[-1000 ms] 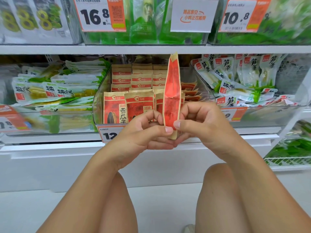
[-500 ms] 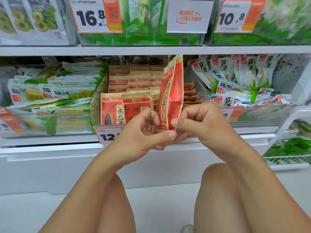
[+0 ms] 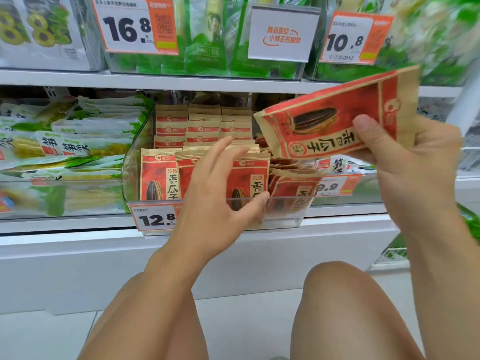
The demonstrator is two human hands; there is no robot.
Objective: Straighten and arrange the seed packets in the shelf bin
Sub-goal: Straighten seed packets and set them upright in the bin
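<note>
A clear plastic shelf bin (image 3: 288,222) holds several red-and-tan sunflower seed packets (image 3: 159,176) standing in rows; those at its right end (image 3: 294,188) lean and lie askew. My right hand (image 3: 413,162) grips one seed packet (image 3: 335,120) by its top end, turned sideways, up and to the right of the bin. My left hand (image 3: 215,201) reaches into the bin front with spread fingers, the thumb against an upright front packet (image 3: 249,183), the fingers over the packets behind it.
Bins of green-and-white bamboo shoot packs (image 3: 78,141) flank the seed bin on both sides. An upper shelf (image 3: 181,81) carries green packs and price tags (image 3: 135,24). A price tag (image 3: 153,216) hangs on the bin front. My bare knees (image 3: 337,294) are below.
My hands have parted. The right hand carried the packet up and to the right and turned it sideways; the left hand let go of it and reached into the bin's front row.
</note>
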